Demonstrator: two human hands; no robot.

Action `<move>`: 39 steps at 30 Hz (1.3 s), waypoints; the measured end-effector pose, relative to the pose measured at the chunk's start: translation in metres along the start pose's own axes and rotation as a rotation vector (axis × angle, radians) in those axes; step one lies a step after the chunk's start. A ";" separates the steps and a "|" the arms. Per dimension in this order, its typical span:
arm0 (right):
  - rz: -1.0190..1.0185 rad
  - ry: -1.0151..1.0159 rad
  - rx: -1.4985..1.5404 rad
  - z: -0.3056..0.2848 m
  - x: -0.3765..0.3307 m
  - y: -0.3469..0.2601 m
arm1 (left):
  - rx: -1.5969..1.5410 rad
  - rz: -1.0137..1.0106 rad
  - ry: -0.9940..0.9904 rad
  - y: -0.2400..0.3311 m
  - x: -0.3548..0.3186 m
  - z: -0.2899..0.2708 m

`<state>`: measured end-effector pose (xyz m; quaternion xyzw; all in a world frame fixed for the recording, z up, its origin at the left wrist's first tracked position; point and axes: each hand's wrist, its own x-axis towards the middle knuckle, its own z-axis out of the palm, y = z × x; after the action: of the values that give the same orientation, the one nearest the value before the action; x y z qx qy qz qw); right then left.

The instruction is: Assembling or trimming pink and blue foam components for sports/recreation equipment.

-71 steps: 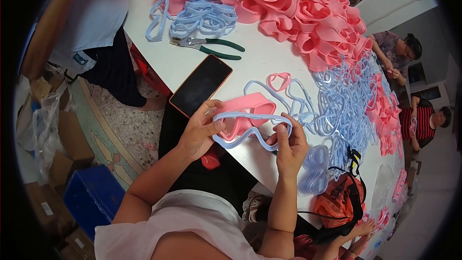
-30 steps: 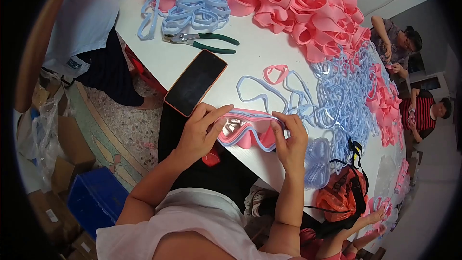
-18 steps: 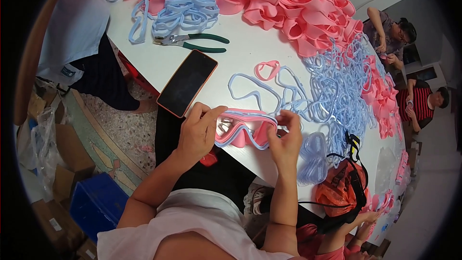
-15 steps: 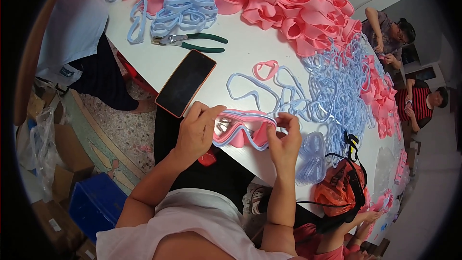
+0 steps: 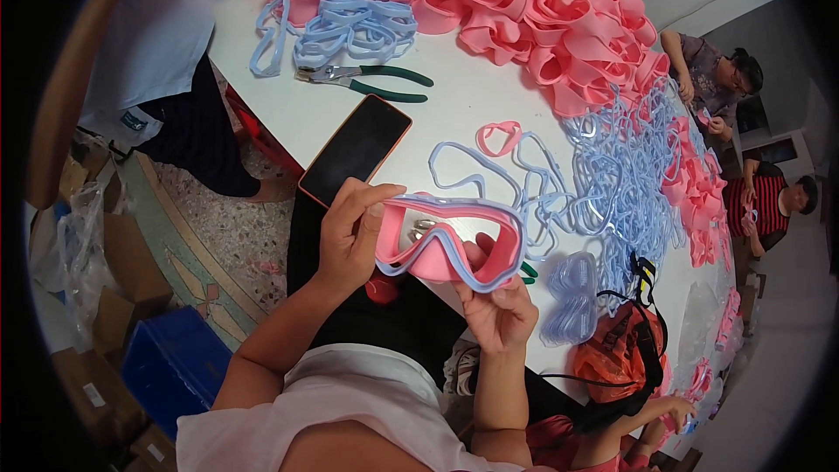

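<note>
A diving mask [image 5: 434, 255] with a pink soft skirt and a light-blue rim is held up over the table's near edge. At its left end, my left hand [image 5: 348, 243] pinches the rim between thumb and fingers. My right hand [image 5: 498, 315] grips the lower right side, palm up, some fingers hidden behind the mask. Through the mask's opening, a bit of metal shows behind it. Green handle ends [image 5: 528, 273] stick out past its right side. Just right of my right hand lies a stack of clear lenses [image 5: 570, 284].
The white table [image 5: 454, 118] bears a phone [image 5: 357, 149], green-handled pliers [image 5: 367, 80], a pink ring [image 5: 499, 138] and loose blue frames [image 5: 454, 177]. Pink skirts [image 5: 559, 22] and blue frames [image 5: 612, 166] are heaped beyond. An orange bag [image 5: 616, 350] sits right. Other people work around the table.
The mask has turned so its opening shows more. My right hand has shifted from its upper right corner down to the lower right side. The view has moved slightly.
</note>
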<state>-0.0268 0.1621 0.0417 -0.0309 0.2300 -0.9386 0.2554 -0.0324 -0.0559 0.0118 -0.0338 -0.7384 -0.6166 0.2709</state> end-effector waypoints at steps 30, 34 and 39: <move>-0.234 0.278 -0.301 0.017 0.013 0.024 | -0.002 0.070 -0.088 0.011 0.002 -0.001; -0.179 0.096 -0.164 0.025 0.009 0.022 | 0.024 0.038 -0.041 0.011 0.007 -0.006; -0.157 -0.041 0.027 0.014 0.007 0.024 | 0.054 0.098 -0.007 0.013 0.013 -0.009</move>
<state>-0.0192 0.1340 0.0430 -0.0646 0.2089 -0.9579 0.1861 -0.0353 -0.0645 0.0304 -0.0649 -0.7530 -0.5824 0.2992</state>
